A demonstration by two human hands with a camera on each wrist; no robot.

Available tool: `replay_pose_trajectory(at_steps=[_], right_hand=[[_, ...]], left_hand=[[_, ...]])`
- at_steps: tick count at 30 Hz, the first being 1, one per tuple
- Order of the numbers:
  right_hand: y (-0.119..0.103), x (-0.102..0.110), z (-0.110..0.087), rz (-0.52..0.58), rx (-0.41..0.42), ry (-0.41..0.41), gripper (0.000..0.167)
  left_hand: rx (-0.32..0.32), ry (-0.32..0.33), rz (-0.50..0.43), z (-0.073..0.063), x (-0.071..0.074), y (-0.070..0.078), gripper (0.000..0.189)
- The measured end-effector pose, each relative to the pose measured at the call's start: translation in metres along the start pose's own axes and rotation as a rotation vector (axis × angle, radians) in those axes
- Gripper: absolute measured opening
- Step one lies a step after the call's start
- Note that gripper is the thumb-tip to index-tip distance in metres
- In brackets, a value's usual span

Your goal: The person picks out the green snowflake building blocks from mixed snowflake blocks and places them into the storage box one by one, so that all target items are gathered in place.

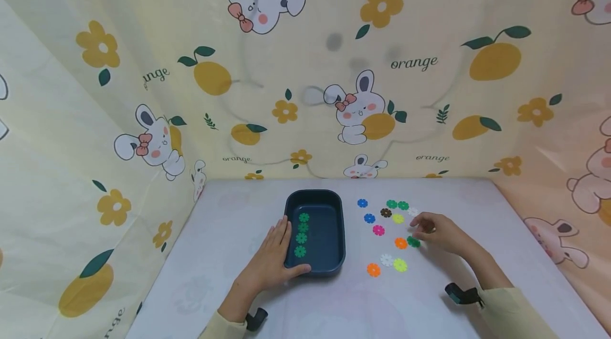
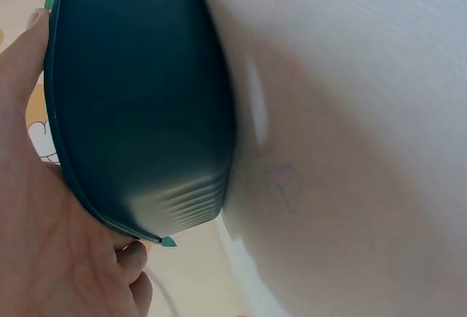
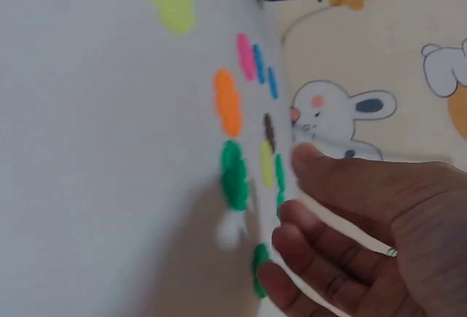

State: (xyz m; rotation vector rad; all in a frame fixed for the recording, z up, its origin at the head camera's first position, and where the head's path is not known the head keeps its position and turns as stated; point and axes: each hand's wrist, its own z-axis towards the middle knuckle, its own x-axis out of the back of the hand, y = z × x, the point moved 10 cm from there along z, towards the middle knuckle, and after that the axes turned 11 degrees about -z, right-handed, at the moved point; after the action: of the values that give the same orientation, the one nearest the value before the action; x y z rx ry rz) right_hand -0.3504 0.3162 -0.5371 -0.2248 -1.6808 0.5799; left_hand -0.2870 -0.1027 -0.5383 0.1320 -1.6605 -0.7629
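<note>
A dark blue tray (image 1: 315, 190) stands on the table with several green flower-shaped discs (image 1: 301, 238) in a column inside it. My left hand (image 1: 267, 259) rests against its near left corner, fingers straight along the left side and thumb across the near rim. In the left wrist view, the tray's outer wall (image 2: 146, 112) fills much of the picture beside the palm. My right hand (image 1: 441, 233) hovers over the right part of the scattered discs, thumb and fingertips apart with nothing between them. A green disc (image 1: 413, 242) lies just below its fingers; another green disc (image 3: 260, 269) shows beside a fingertip.
Loose discs lie right of the tray: blue (image 1: 369, 218), brown (image 1: 385, 213), pink (image 1: 378, 230), orange (image 1: 374, 270), yellow (image 1: 400, 265), white (image 1: 386, 260) and more green (image 1: 391, 204). A printed curtain (image 1: 305, 132) hangs behind the white table (image 1: 229, 222).
</note>
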Motion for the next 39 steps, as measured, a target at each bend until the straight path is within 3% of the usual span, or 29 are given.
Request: replay_pose_trajectory(at_steps=[8, 21, 31, 39], right_hand=[[0.009, -0.016, -0.009, -0.031, -0.053, -0.013, 0.032], [0.005, -0.013, -0.005, 0.0, -0.043, 0.052, 0.025], [-0.024, 0.0, 0.012, 0.017, 0.019, 0.153, 0.015], [-0.06, -0.003, 0.03, 0.183, 0.107, 0.138, 0.014]], left_hand=[[0.014, -0.006, 0.014, 0.0, 0.0, -0.002, 0.126], [0.013, 0.0, -0.001, 0.0, 0.0, -0.001, 0.124], [0.006, 0.003, -0.011, 0.0, 0.002, 0.001, 0.124], [0.01, 0.005, -0.001, 0.0, 0.002, 0.001, 0.124]])
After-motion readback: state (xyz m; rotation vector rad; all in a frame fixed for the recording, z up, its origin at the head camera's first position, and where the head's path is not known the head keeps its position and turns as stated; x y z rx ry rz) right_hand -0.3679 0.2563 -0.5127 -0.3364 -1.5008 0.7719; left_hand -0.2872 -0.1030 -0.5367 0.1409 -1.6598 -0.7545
